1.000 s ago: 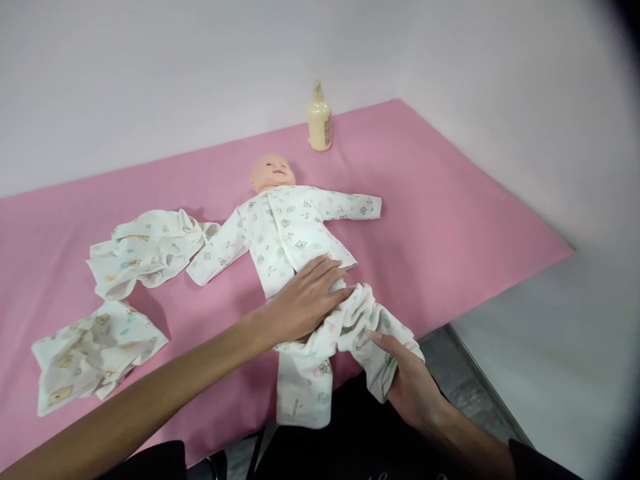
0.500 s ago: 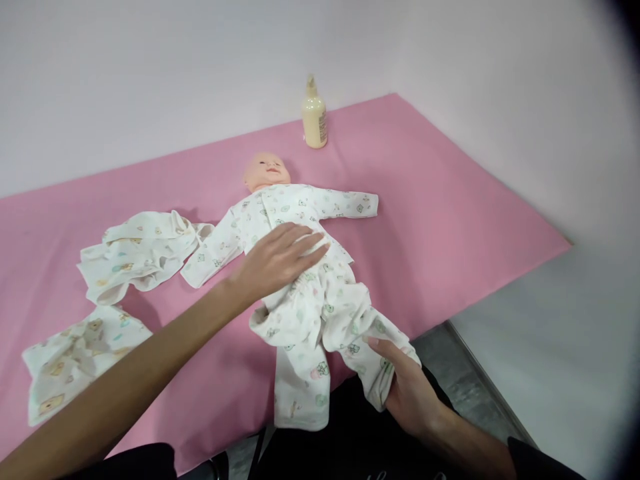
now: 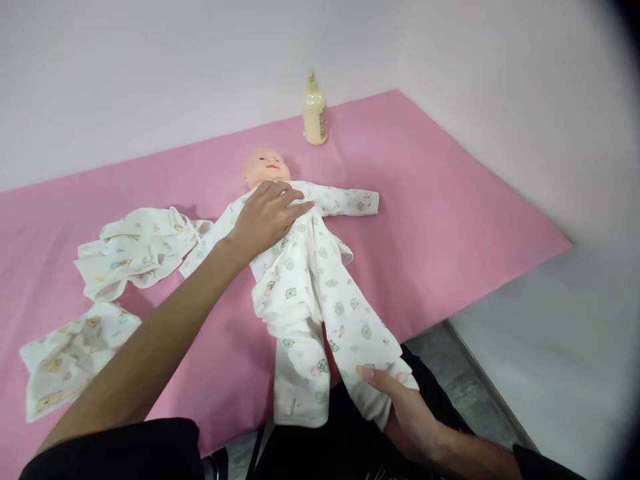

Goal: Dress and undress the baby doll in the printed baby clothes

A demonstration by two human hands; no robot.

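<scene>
A baby doll [image 3: 263, 166] lies on its back in a white printed top [image 3: 345, 199] with long sleeves. White printed baby pants [image 3: 300, 293] cover its lower half, their waist drawn up to the chest. There my left hand [image 3: 267, 217] grips the waistband with bent fingers, which partly hide it. At the lower right, my right hand [image 3: 407, 410] is closed round the cuff end of one pant leg, thumb on top. That leg is stretched fairly smooth. The other leg hangs flat over the table's front edge, bunched higher up.
A pink-covered table [image 3: 450, 220] stands against pale walls. Near its back edge is a cream pump bottle [image 3: 315, 119]. To the left lie a crumpled printed baby garment [image 3: 137, 250] and a second printed cloth piece [image 3: 75, 360], partly behind my left forearm.
My left hand has moved up from the doll's waist to its chest, drawing the pants' waist along. The pant leg in my right hand has straightened, and that hand has dropped slightly.
</scene>
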